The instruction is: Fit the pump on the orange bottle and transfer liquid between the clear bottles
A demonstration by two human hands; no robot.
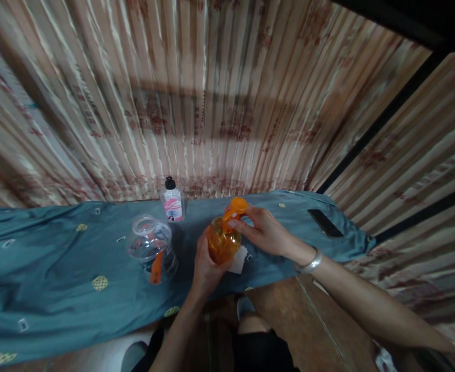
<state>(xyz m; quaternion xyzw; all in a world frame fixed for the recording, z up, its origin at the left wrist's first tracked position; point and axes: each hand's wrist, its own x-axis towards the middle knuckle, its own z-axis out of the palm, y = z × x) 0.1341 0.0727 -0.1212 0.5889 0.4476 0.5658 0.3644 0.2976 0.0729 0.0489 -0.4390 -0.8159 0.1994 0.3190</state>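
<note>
Head view: counter draped in blue-green patterned cloth (107, 253); pleated floral curtain (220, 113) behind, brown tiled floor (308, 320) below. Left hand's (207, 268) grip wrapped round amber bottle (222, 247), near counter's front edge; right hand's (264, 230) grip pinching bottle's orange top (237, 204).

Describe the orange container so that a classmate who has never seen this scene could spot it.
Find the teal cloth below the curtain. There, the left hand cups the orange container while the right hand grips its orange top. Its amber body sets it apart from the colourless container and the black-capped bottle.
</note>
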